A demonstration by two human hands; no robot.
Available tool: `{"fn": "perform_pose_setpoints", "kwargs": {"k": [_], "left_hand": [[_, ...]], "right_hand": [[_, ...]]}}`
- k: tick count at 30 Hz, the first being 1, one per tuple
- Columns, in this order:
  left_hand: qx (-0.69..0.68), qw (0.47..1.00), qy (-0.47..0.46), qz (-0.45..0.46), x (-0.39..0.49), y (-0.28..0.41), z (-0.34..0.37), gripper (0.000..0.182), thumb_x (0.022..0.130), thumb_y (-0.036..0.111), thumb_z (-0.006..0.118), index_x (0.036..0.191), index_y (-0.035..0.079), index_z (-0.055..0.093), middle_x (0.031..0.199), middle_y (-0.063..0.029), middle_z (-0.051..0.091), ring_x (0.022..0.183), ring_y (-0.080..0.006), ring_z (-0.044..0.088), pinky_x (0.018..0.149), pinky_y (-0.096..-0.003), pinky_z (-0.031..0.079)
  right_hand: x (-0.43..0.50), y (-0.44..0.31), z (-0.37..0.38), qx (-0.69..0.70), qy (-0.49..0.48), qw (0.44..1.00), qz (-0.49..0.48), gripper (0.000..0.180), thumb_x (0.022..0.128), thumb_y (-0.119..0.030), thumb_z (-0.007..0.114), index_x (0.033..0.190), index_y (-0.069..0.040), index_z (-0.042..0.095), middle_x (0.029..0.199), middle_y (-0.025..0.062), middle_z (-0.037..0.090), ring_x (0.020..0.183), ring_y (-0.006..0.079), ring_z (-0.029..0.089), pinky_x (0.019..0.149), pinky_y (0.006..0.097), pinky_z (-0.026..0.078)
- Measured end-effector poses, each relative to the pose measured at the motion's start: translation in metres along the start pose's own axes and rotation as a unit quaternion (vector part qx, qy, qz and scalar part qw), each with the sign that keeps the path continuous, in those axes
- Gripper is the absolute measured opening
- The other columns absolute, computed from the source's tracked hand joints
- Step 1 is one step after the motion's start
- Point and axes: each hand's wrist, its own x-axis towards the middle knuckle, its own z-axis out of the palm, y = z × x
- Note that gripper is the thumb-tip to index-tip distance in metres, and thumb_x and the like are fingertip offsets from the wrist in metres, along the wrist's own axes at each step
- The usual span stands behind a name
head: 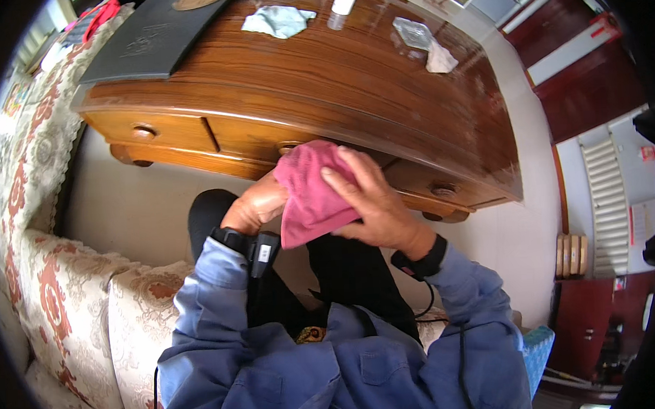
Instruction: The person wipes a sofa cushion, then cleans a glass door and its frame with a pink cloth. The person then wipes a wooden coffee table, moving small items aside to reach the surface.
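Note:
A pink cloth [316, 197] is between my two hands, above my lap and close to the front edge of a wooden table [299, 89]. It covers the fingers of my left hand [258, 203], so their grip is hidden. My right hand [374, 202] lies on the cloth's right side, its fingers spread over the fabric and its thumb near the lower edge. Whatever the cloth may wrap cannot be seen. Both wrists wear black straps with small devices.
On the table lie a dark board [152, 41], a pale crumpled cloth [279, 21], a white-capped bottle [342, 8], a clear plastic container [412, 32] and white crumpled tissue [440, 57]. Drawers with round knobs face me. A patterned sofa [138, 303] stands at left and behind.

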Motion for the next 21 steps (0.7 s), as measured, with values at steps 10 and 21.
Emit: {"fn": "perform_pose_setpoints", "kwargs": {"k": [10,21], "left_hand": [[0.079,0.996,0.005,0.035,-0.019,0.041,0.014,0.062,0.095,0.029,0.063,0.143,-0.006,0.044,0.134,-0.0238,0.059,0.122,-0.0324,0.061,0.100,-0.0406,0.052],[0.090,0.994,0.059,0.034,-0.010,0.038,-0.003,0.060,0.097,0.030,0.062,0.142,-0.006,0.045,0.130,-0.0212,0.062,0.119,-0.0292,0.063,0.099,-0.0374,0.052]], "right_hand": [[-0.141,0.078,-0.043,0.329,0.061,0.857,0.392,0.051,0.086,-0.012,0.072,0.133,-0.002,0.055,0.122,0.0076,0.064,0.109,0.0204,0.063,0.096,0.0338,0.051],[-0.231,0.214,0.081,0.602,0.353,0.420,0.580,0.038,0.096,-0.013,0.056,0.133,-0.009,0.050,0.123,0.0150,0.062,0.109,0.0362,0.063,0.089,0.0562,0.056]]}}
